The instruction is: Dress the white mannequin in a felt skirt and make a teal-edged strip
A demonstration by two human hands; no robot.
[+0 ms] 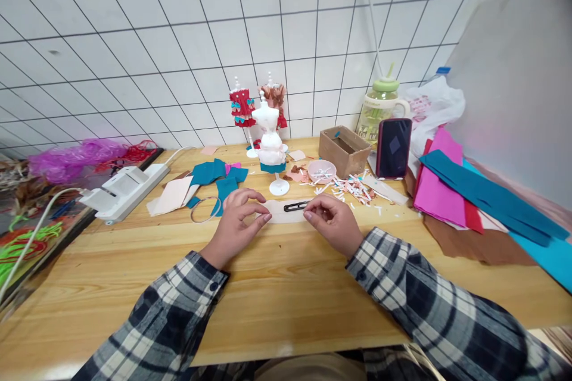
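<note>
My left hand (241, 221) is closed in a pinch above the table, thumb and index fingertips together. My right hand (336, 224) pinches in the same way a short distance to the right. Whatever lies between either set of fingertips is too small to make out. Between the hands, a pale translucent strip (277, 213) rests flat on the wood. Black thread snips (295, 206) lie on this strip, their right end close to my right fingertips. Just beyond stands a small white dress form (267, 122) wrapped in pale pink and teal material.
Teal pieces (209, 172) and a ring (203, 209) lie left, near a power strip (134, 190). Paper scraps (357, 189), a pink bowl (322, 164), a cardboard box (343, 158), a phone (393, 149) and a jug (379, 107) stand right. Coloured sheets (440, 190) lie far right.
</note>
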